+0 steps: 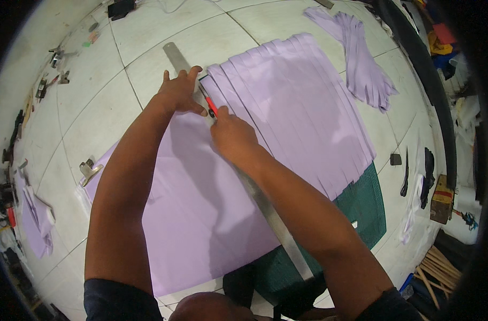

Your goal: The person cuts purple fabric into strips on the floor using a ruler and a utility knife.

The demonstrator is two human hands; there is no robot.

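Head view: left hand braces ruler; right hand grips red cutter.

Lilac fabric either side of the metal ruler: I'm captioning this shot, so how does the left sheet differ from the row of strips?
The left sheet is one broad expanse, while the row of strips lies in narrow, parallel lengths. The left sheet has a metal clip at its left edge; the row of strips shows none. Both are lilac.
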